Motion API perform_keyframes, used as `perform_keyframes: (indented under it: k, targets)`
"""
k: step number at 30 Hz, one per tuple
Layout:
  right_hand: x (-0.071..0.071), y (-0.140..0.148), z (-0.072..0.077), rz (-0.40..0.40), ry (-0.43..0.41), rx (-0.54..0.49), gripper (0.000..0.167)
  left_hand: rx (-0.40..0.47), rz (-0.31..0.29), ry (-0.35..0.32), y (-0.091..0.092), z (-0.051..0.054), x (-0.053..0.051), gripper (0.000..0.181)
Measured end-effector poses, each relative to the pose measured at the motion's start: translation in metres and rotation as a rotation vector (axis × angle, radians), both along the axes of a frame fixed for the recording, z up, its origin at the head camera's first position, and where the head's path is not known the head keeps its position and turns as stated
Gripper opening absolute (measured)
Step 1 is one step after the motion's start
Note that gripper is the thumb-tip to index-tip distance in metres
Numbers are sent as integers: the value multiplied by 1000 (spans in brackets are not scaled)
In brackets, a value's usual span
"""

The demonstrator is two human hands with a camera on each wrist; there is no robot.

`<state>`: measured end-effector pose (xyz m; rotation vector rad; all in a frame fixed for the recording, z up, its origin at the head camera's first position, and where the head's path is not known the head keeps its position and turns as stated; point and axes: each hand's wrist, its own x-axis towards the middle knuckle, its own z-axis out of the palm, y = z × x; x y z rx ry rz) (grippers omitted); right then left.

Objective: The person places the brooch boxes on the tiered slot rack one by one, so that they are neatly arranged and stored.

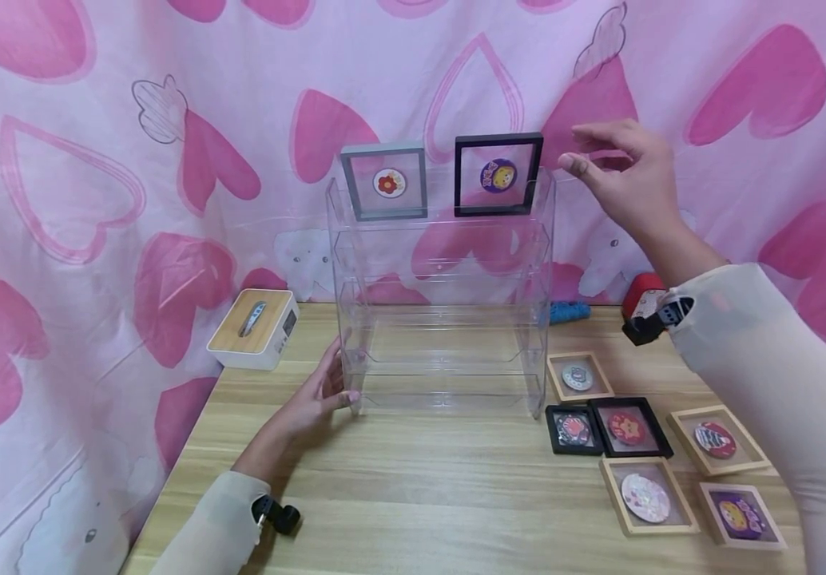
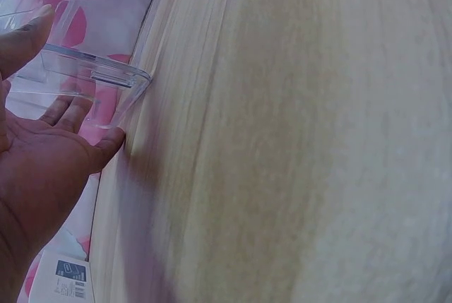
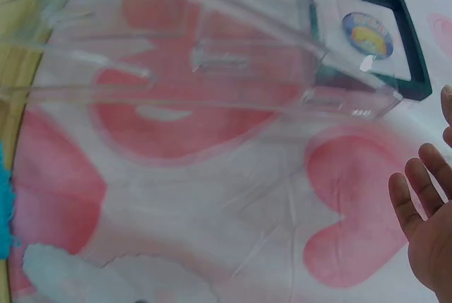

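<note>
A clear plastic tiered display rack (image 1: pixel 442 374) stands upright on the wooden table. My left hand (image 1: pixel 323 390) holds its lower left side, thumb at the front and fingers behind; in the left wrist view the fingers lie around the rack's clear corner (image 2: pixel 120 73). On the top tier, a grey frame (image 1: pixel 388 183) with a flower badge stands at the left. Beside it is a black frame (image 1: pixel 498 175) with a purple and yellow badge. Just right of that black frame, my right hand (image 1: pixel 625 164) is raised, fingers loosely bent, holding nothing.
Several framed badges lie on the right of the table, among them a wooden frame (image 1: pixel 649 497) and a black frame (image 1: pixel 630 428). A white box (image 1: pixel 251 329) with a wooden top sits left. Behind, a blue item (image 1: pixel 568 312) and red object (image 1: pixel 643 294) lie near the heart-patterned curtain (image 1: pixel 226 160).
</note>
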<state>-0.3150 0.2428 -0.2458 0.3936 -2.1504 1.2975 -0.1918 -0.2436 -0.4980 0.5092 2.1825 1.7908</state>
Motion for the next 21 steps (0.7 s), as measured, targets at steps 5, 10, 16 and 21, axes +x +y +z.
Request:
perform_keyframes:
  k: [5,10,16,21]
  targets:
    - [5,19,-15,-28,-48,14,43,14,-14,15,0,0,0,110]
    - [7,38,-33,-41,-91,42,45,25,-15,2,1,0,0,110]
    - [13,59,-61,-100,-191,155,50,20,-6,-10,2,0,1,110]
    - [20,76,-88,-105,-245,212,53,26,-15,-5,1,-1,-1,109]
